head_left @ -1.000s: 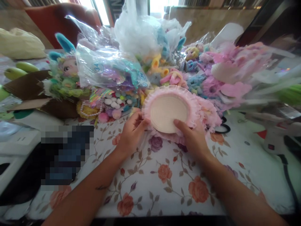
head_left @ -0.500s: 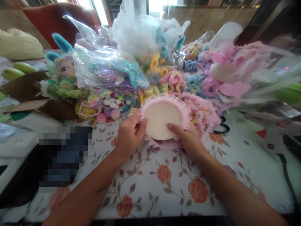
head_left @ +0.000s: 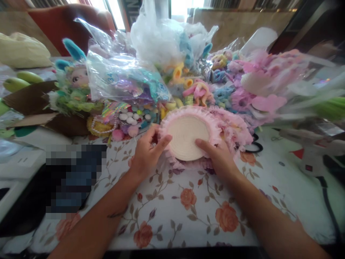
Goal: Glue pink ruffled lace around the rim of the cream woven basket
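Observation:
A round cream disc of coiled cord with a pink lace ruffle round its edge, perhaps a small hat (head_left: 188, 138), is between my hands, its flat face turned up towards me. My left hand (head_left: 148, 149) grips the left rim, thumb on top and fingers partly under the lace. On the lower right, my right hand (head_left: 219, 154) holds it with the thumb pressed on the disc; its other fingers are hidden beneath. More ruffled pink lace (head_left: 235, 124) lies against the disc's right side.
A glue gun (head_left: 309, 147) with a black cable lies at right, near black rings (head_left: 254, 144). Plastic bags (head_left: 126, 77), plush pieces and a doll (head_left: 77, 82) crowd the back. A cardboard box (head_left: 54, 124) and a blurred-out dark patch (head_left: 77, 180) are at left, on a flowered tablecloth (head_left: 185, 216).
The ruffled disc has shifted slightly to the right. My left thumb has straightened and lifted a little along the rim; my right hand keeps its hold.

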The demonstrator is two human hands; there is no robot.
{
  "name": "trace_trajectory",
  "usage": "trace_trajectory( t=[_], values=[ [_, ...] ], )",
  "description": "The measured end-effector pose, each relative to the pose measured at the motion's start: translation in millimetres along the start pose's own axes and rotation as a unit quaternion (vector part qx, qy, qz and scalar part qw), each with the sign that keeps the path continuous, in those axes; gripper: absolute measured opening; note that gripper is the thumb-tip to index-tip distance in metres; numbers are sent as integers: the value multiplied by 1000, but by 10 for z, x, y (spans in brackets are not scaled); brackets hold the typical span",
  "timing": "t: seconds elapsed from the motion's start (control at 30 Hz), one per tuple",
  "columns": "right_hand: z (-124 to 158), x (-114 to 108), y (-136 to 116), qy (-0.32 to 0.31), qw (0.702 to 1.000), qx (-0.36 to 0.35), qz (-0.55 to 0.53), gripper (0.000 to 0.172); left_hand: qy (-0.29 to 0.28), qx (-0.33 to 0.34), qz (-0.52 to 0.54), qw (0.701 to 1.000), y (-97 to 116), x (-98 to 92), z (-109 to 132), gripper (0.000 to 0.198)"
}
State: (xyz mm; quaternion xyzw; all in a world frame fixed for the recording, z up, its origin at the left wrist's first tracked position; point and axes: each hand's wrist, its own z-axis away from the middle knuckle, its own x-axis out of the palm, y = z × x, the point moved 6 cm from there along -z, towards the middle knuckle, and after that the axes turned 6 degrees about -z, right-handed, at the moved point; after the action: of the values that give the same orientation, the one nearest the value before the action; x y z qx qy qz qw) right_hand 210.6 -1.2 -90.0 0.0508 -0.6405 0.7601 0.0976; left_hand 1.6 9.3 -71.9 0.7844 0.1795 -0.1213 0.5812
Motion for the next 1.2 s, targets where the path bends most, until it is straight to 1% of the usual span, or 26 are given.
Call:
trace_trajectory(
  t=[0.1,0.2,0.33,0.4,0.47,0.53,0.57,0.63,0.73,0.8,0.83,0.87,0.93,0.97,1.0,1.1,1.2],
  values=[
    [-3,21,-3,-37,999,-11,23,39,9,5,-49,999,13,-24,-4,28],
    [-19,-4,28,-42,999,-6,21,36,5,26,-96,995,47,-23,2,33],
    [-12,20,46,-64,998,3,4,37,26,48,-106,993,105,-44,19,43],
    [-8,7,22,-47,999,-6,8,37,31,41,-93,994,99,-45,17,42],
    [-16,-40,-23,-11,999,-31,25,43,12,17,-48,999,55,-12,6,37],
    [-42,-94,-71,13,997,-65,31,53,-16,-18,53,998,-3,43,-4,33],
    [-60,-113,-89,14,996,-81,28,58,-33,-39,113,992,-31,80,-4,32],
    [-99,-146,-110,9,994,-106,23,63,-75,-82,218,970,-67,172,6,34],
    [-140,-197,-117,14,992,-126,24,64,-139,-122,306,934,-74,294,40,49],
    [-152,-215,-109,13,992,-125,16,61,-161,-146,339,915,-91,331,62,53],
    [-155,-216,-107,7,992,-123,12,58,-167,-160,351,907,-108,339,73,50],
    [-155,-212,-106,0,993,-120,11,54,-173,-173,363,899,-125,345,84,44],
    [-151,-208,-112,-9,993,-116,24,46,-181,-186,382,887,-145,344,101,25],
    [-148,-210,-117,-10,993,-115,31,42,-185,-186,387,884,-146,343,106,17],
    [-146,-211,-123,-9,993,-114,35,40,-188,-183,388,883,-142,343,110,13],
    [-145,-220,-127,-3,993,-112,23,37,-202,-184,376,886,-105,376,125,11],
    [-159,-231,-103,6,994,-108,-4,38,-196,-192,377,885,-50,419,131,21]
  ],
)
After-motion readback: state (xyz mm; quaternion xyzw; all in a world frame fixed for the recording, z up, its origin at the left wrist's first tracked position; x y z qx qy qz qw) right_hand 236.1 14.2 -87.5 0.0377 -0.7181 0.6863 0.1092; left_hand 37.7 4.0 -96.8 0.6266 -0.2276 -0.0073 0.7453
